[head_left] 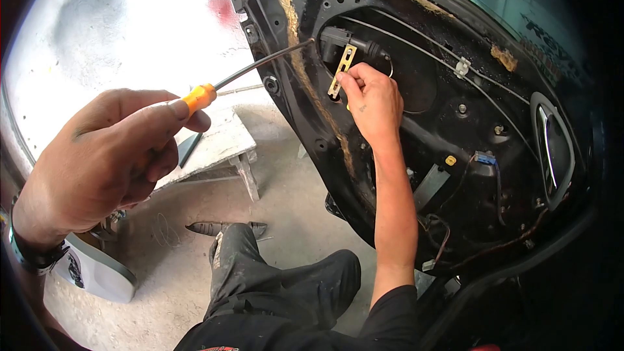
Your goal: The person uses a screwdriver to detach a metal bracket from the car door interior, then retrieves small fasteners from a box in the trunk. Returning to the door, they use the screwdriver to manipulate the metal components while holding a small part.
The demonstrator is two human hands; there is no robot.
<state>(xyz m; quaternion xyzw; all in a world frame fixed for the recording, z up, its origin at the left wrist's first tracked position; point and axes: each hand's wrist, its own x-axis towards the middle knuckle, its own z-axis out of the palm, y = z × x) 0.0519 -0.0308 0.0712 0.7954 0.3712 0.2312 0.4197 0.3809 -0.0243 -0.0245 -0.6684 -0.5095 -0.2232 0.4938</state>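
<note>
My left hand (114, 149) is closed round the orange handle of a screwdriver (250, 69). The long dark shaft points up and right, and its tip meets the black car door panel (422, 117) beside the big opening. With thumb and fingers, my right hand (377, 101) pinches a perforated metal strip (342, 70), brass-coloured and slotted. The strip stands tilted across that opening, its upper end near a black door lock actuator (336, 37). Whether the strip is fastened to the actuator cannot be made out.
A white-stained bench (221, 146) stands behind my left hand, with a dark flat object on it. Two cables (422, 42) cross the door towards the inner handle (549, 146). A blue connector (484, 158) hangs on wires. A pale grey panel (97, 270) lies at lower left.
</note>
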